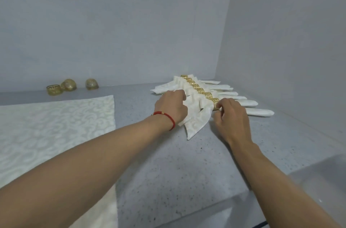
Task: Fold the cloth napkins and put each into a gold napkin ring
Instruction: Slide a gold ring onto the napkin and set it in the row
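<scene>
Napkins mostly ringed, at least one cloth and three rings left to go.

You have a row of about six folded napkins lying side by side at the back right of the counter [168, 162], each through a gold ring. Your left hand [171, 108] curls over the fanned end of the nearest napkin [196, 121], and your right hand [231, 115] pinches near its gold ring [215, 103], so this one looks ready to set down. A flat napkin [56, 125] lies unfolded at the left, with three spare rings [72, 85] against the wall behind it. You cannot tell how many cloths sit in that flat layer, since its near part runs off the edge. Your left fingertips are hidden in the fabric, and the farthest rings overlap too closely for a sure count.
</scene>
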A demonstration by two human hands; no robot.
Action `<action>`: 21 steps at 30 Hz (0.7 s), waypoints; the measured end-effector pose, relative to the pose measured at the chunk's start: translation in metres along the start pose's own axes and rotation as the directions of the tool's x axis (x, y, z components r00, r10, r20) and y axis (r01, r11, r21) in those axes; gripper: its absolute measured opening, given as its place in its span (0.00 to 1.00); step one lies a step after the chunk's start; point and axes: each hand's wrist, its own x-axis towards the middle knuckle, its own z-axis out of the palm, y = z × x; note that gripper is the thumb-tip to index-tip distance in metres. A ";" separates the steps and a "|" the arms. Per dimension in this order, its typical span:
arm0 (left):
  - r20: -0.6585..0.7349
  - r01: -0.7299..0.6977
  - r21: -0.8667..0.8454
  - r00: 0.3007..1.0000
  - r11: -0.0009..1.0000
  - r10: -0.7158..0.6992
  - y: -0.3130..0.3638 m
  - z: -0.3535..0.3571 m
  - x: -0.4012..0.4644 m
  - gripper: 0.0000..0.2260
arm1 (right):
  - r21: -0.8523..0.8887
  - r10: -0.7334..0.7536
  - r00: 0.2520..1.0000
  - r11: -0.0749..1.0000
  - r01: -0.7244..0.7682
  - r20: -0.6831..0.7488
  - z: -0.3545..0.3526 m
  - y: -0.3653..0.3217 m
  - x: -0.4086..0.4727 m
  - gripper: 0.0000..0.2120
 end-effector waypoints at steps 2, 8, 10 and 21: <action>0.011 -0.036 0.069 0.999 0.997 0.035 -0.024 -0.023 -0.036 0.17 | -0.001 -0.071 0.997 0.997 0.071 0.043 -0.007 -0.028 -0.012 0.04; -0.025 -0.029 0.153 0.999 0.988 0.033 -0.089 -0.091 -0.140 0.14 | 0.421 -0.319 0.850 0.898 0.129 0.420 -0.035 -0.153 -0.052 0.03; -0.013 0.007 0.179 1.000 0.984 -0.004 -0.111 -0.118 -0.176 0.14 | 0.543 -0.461 0.661 0.834 0.095 0.593 -0.049 -0.200 -0.063 0.03; 0.100 0.073 -0.041 0.993 0.996 -0.069 -0.154 -0.183 -0.333 0.08 | 0.474 -0.473 -0.030 0.880 0.027 0.880 -0.064 -0.291 -0.075 0.08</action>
